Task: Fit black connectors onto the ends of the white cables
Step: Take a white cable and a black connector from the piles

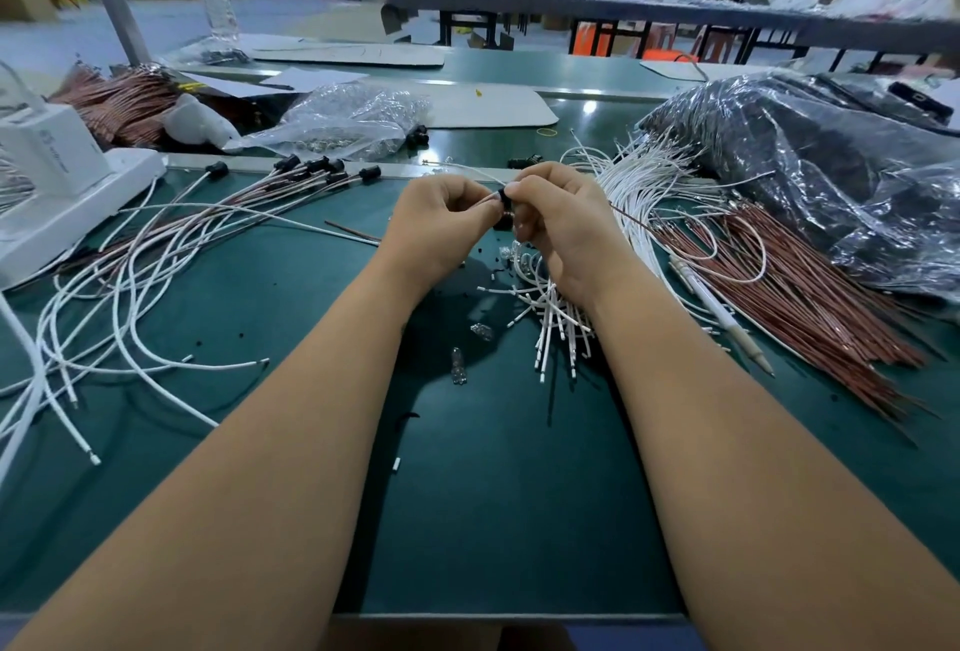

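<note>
Green table [467, 520], hands [498, 219] on black connector [502, 197]

black connector [502, 209] mostly hidden in fingers | cable end perhaps inserted

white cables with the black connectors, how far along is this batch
Done: a fan of cables already capped with black connectors lies far left on the green table. In hand: the left hand and right hand pinch one small black connector together over the table. Left: a big bundle of bare white cables at right, plus short white pieces under the right wrist.
</note>
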Demonstrator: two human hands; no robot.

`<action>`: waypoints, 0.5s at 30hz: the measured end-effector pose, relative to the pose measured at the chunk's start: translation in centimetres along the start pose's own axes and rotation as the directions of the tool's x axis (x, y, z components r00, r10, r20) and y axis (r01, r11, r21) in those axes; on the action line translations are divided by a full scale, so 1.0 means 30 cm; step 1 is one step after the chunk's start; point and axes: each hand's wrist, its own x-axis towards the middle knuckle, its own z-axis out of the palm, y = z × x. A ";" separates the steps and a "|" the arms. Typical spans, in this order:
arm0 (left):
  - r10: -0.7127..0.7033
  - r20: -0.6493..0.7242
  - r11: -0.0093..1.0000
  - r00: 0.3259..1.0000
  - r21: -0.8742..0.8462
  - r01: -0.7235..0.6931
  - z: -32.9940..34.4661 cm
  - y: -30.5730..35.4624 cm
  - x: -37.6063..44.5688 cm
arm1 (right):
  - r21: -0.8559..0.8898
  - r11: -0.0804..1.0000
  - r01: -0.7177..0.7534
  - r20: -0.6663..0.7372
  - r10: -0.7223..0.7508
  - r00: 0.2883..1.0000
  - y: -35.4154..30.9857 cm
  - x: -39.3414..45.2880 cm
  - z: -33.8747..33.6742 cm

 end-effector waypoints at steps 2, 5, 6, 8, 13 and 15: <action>-0.001 -0.014 1.000 1.000 -0.008 0.001 0.002 0.005 -0.001 | 0.026 1.000 -0.011 0.002 0.011 1.000 -0.001 0.002 -0.001; 0.008 -0.042 1.000 0.999 -0.019 -0.008 0.013 0.010 -0.006 | 0.021 1.000 -0.009 0.020 0.009 1.000 -0.002 0.004 -0.001; 0.007 -0.049 1.000 0.999 -0.012 -0.007 0.016 0.010 -0.006 | 0.018 1.000 -0.008 0.022 0.008 1.000 -0.002 0.005 -0.001; 0.003 -0.053 1.000 0.999 -0.002 -0.003 0.016 0.009 -0.006 | 0.011 1.000 -0.007 0.028 0.006 1.000 -0.001 0.006 0.000; -0.003 -0.042 0.999 0.999 -0.044 0.001 0.012 0.001 0.002 | -0.020 1.000 0.007 0.041 -0.006 0.999 0.001 0.005 -0.001; 0.001 -0.037 0.997 0.999 -0.074 -0.004 0.013 -0.001 0.005 | -0.022 1.000 0.011 0.040 -0.010 0.999 0.001 0.006 -0.002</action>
